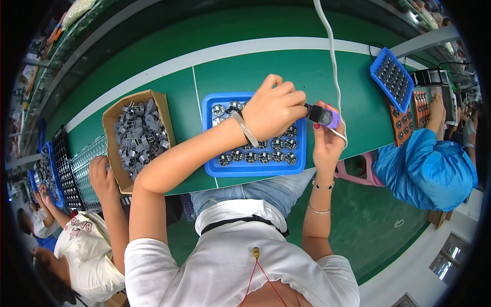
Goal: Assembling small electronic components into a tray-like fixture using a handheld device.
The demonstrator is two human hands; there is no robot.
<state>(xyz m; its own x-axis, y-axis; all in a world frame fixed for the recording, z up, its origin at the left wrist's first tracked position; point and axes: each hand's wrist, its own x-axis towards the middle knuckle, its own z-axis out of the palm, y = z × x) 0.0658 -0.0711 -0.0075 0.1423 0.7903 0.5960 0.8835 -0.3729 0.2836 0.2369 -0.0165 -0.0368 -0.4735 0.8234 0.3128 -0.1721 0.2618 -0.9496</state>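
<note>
My left hand [279,105] reaches across the blue tray [208,146], its fingers curled and pinched at the dark end of a purple-and-black device [326,117]. Whether a small part sits between those fingertips is hidden. My right hand [327,143] is closed around that device, with thumb and fingers on its purple and black body. A white cord [335,66] hangs from above and loops beside the right hand. Below my left forearm the tray holds rows of small round black-and-silver parts [264,157].
Left of the tray stands a cardboard box [113,169] heaped with grey plastic parts [140,135]. At the right are another blue tray [391,79], orange boards [402,124] and a co-worker in a blue jacket [427,169]. Another co-worker [87,250] sits at the left. A pink stool [358,171] stands below the green table.
</note>
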